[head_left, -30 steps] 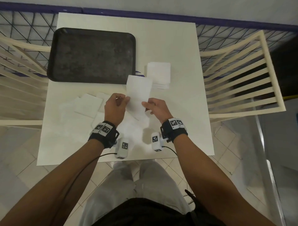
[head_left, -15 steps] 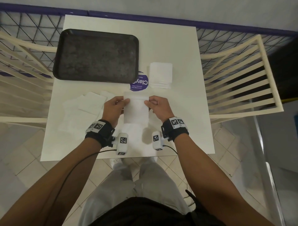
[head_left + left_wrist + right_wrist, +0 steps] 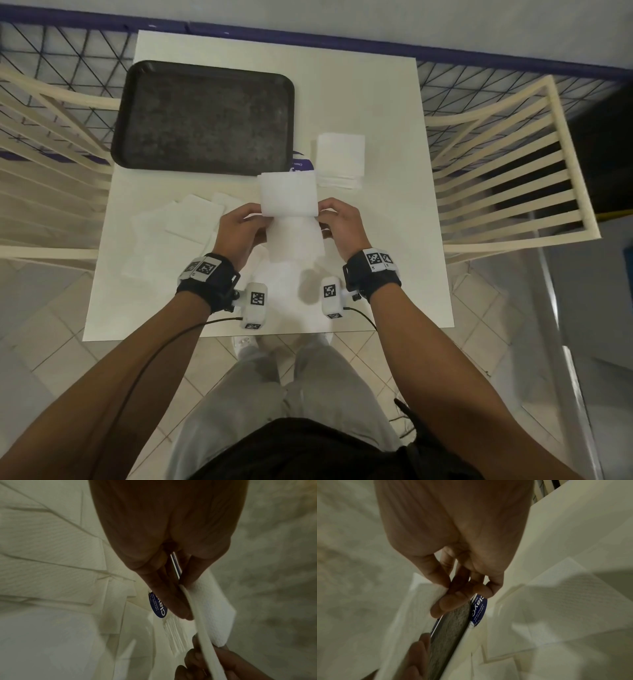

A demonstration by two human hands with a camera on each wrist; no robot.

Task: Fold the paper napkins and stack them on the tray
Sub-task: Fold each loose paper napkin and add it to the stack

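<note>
We hold the white paper napkin [image 3: 287, 195] up between our hands. Our left hand [image 3: 239, 229] pinches one side, our right hand [image 3: 339, 222] the other. Past our fingers, a round blue sticker [image 3: 158, 605] reads "Clay", beside the dark tray [image 3: 205, 116].

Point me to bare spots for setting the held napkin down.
The dark tray is empty. The white table is bare right of the right hand and behind the napkin stack. Crowded: loose napkins left of the left hand, which with the right grips the held napkin.
</note>
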